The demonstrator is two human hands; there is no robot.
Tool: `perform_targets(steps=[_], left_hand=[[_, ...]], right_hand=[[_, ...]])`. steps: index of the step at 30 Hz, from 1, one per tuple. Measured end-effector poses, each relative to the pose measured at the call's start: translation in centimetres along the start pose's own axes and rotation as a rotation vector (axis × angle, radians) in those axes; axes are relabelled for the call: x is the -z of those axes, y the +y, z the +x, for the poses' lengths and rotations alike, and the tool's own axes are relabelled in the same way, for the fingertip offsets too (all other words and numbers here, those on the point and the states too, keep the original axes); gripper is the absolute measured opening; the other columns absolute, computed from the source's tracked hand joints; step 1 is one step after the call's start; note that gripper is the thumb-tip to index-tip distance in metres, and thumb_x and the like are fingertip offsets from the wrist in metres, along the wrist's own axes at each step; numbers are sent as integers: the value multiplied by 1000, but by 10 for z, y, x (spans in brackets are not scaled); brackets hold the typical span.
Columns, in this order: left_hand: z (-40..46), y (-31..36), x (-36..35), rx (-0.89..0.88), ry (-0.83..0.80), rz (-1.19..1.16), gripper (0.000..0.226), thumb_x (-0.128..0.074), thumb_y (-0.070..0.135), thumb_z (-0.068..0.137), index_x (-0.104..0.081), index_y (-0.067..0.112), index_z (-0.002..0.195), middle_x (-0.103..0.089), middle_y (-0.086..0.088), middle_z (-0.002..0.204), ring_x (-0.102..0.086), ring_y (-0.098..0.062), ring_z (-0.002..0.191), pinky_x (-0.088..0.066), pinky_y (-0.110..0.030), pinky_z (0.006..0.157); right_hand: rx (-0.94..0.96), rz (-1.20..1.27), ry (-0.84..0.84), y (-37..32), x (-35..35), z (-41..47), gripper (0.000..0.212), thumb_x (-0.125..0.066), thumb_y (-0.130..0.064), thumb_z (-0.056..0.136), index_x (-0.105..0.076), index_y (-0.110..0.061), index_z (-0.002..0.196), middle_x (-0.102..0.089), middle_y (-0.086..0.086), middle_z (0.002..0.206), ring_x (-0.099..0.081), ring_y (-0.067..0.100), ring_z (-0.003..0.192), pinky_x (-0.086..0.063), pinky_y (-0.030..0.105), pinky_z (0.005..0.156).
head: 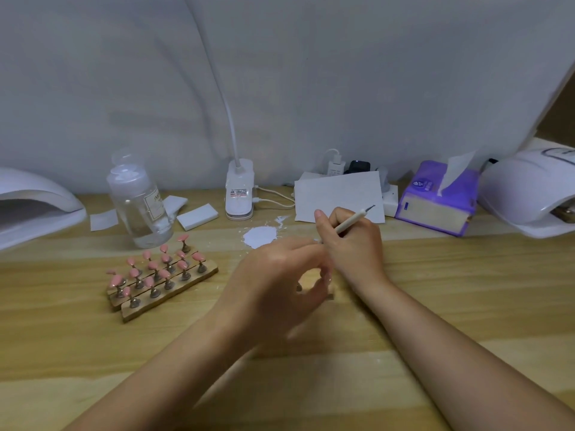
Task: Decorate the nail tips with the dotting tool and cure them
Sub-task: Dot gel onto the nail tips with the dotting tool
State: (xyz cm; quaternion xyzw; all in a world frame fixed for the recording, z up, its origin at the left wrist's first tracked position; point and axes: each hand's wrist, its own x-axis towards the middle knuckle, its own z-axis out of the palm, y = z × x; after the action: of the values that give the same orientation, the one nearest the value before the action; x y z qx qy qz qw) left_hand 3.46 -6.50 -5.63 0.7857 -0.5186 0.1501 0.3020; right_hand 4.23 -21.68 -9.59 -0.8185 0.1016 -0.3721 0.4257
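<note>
Dotting tool (348, 222): pale shaft with a thin metal tip pointing up and away, gripped pen-style by the right hand (351, 244), fingers curled round its lower part. Left hand (277, 278) sits just left of the right hand, touching it; fingers curled round something small and blurred, cannot tell what. Pink nail tips (155, 269) stand on small metal stands in three wooden strips (168, 293), well left of the hands on the desk (466, 275). White blob (259, 236) lies on the desk just beyond the left hand. Clear bottle (140, 206) behind the strips. Curing lamps: one far left (34, 206), one far right (529, 194). Purple tissue pack (435, 200) and white paper sheet (337, 194) behind the right hand.
</note>
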Motion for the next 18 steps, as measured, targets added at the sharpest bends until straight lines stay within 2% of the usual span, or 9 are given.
perform_targets(steps=[2, 5, 8, 10, 13, 15, 16, 18], left_hand=[[0, 5, 2, -20, 31, -178, 5, -62, 5, 74, -65, 9, 77, -67, 3, 76, -61, -11, 67, -52, -27, 56], [-6, 9, 3, 26, -43, -427, 10, -63, -2, 75, -66, 7, 78, -66, 1, 75, -61, -2, 69, -50, -17, 56], [-20, 8, -5, 163, -82, -534, 10, -66, 0, 79, -68, 10, 79, -68, 2, 78, -64, -4, 75, -51, -22, 53], [-28, 7, -11, 259, -83, -600, 10, -66, 4, 80, -69, 13, 77, -69, 3, 79, -65, -6, 78, -55, -26, 57], [-33, 6, -18, 315, -65, -649, 18, -68, 1, 78, -69, 17, 72, -70, 6, 77, -66, -6, 78, -51, -16, 69], [-34, 5, -20, 328, -44, -645, 21, -69, -3, 76, -70, 18, 71, -69, 9, 75, -65, 0, 76, -46, -9, 73], [-33, 4, -21, 330, -33, -638, 20, -70, -2, 75, -71, 18, 70, -69, 12, 74, -64, 2, 76, -46, -10, 77], [-34, 3, -23, 326, -19, -620, 11, -70, 2, 75, -73, 12, 73, -70, 16, 75, -65, 0, 77, -46, -28, 93]], right_hand=[[-7, -4, -16, 0, 0, 0, 48, -59, -28, 87, -33, -16, 49, -37, -2, 44, -36, 13, 47, -30, 31, 51], [-1, -11, 4, 1, 0, -1, 46, -58, -30, 88, -38, -10, 51, -47, 9, 48, -45, 22, 50, -32, 33, 51], [19, -19, 4, 0, 1, -1, 47, -58, -31, 88, -35, -18, 48, -48, 4, 48, -52, 24, 55, -36, 33, 53], [37, -30, -1, -1, 1, -2, 47, -58, -31, 88, -36, -22, 48, -49, 0, 47, -56, 24, 56, -38, 33, 54], [49, -34, 4, -1, 1, -2, 46, -58, -31, 88, -38, -22, 48, -55, 7, 50, -58, 25, 57, -40, 33, 54], [47, -32, -2, -1, 2, -4, 45, -58, -31, 88, -40, -20, 49, -56, 8, 52, -58, 25, 57, -41, 34, 54], [47, -36, 0, -1, 2, -3, 45, -58, -31, 88, -40, -20, 49, -55, 7, 51, -56, 24, 56, -40, 34, 54], [40, -45, -1, -1, 2, -5, 45, -58, -32, 88, -39, -21, 49, -50, 1, 48, -50, 18, 52, -37, 32, 53]])
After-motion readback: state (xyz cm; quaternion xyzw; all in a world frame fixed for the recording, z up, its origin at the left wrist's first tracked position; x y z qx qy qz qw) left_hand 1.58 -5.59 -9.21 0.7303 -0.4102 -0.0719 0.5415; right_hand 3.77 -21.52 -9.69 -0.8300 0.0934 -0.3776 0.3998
